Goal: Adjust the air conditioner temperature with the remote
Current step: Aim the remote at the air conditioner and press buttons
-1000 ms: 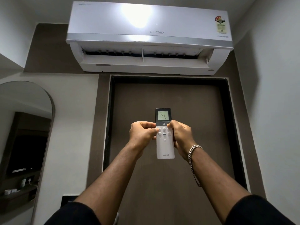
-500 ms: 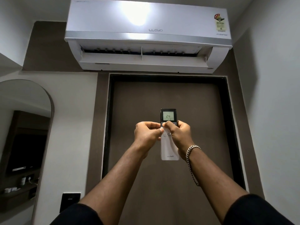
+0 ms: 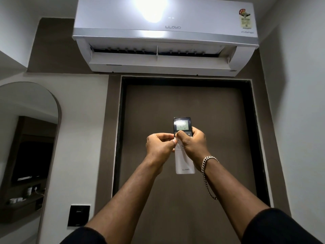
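A white remote [image 3: 184, 162] with a dark top and a lit screen is held upright at arm's length, pointing up at the white wall-mounted air conditioner [image 3: 165, 32], whose flap hangs open. My right hand [image 3: 193, 143] wraps the remote's right side, its thumb pressed on the dark button strip just below the screen. My left hand [image 3: 160, 147] pinches the remote's left edge with thumb and fingers. Glare hides the digits on the screen. A chain bracelet hangs on my right wrist.
A brown door [image 3: 190, 106] in a black frame fills the wall under the air conditioner. An arched mirror [image 3: 28, 138] is on the left wall, a black switch plate [image 3: 79, 215] below it. A plain wall closes the right side.
The remote and both hands have shifted slightly right and tilted back. My right thumb has moved up from the white button area onto the dark strip under the screen. Glare now covers the "24" reading.
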`<action>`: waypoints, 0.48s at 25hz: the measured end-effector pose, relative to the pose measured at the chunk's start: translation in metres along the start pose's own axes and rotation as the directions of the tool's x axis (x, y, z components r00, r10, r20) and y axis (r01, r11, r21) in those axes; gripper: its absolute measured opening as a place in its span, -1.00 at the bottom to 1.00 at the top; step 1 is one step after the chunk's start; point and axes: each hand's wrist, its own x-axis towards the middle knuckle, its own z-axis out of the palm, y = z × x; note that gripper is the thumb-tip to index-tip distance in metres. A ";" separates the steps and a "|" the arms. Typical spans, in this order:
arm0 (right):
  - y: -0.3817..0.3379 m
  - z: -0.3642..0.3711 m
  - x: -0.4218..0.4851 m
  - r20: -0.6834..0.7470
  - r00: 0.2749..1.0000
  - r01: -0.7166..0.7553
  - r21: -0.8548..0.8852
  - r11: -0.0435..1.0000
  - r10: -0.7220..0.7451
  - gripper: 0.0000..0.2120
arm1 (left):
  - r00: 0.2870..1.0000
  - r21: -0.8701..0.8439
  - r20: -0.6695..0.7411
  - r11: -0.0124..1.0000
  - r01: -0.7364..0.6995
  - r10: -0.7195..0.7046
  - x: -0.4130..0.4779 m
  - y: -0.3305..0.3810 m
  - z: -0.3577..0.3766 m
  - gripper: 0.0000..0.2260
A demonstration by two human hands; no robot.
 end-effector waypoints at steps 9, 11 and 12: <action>0.033 -0.006 0.001 0.086 0.990 -0.119 0.045 0.992 0.115 -0.88 | 0.994 -0.074 0.027 0.991 0.110 -0.108 -0.002 -0.023 0.005 -0.91; 0.050 -0.014 -0.005 0.093 0.975 -0.207 0.057 0.977 0.201 -0.80 | 0.987 -0.077 0.049 0.984 0.158 -0.155 -0.008 -0.037 0.010 -0.92; 0.056 -0.020 -0.008 0.089 0.967 -0.242 0.047 0.969 0.237 -0.80 | 0.981 -0.067 0.072 0.980 0.186 -0.181 -0.010 -0.045 0.014 -0.91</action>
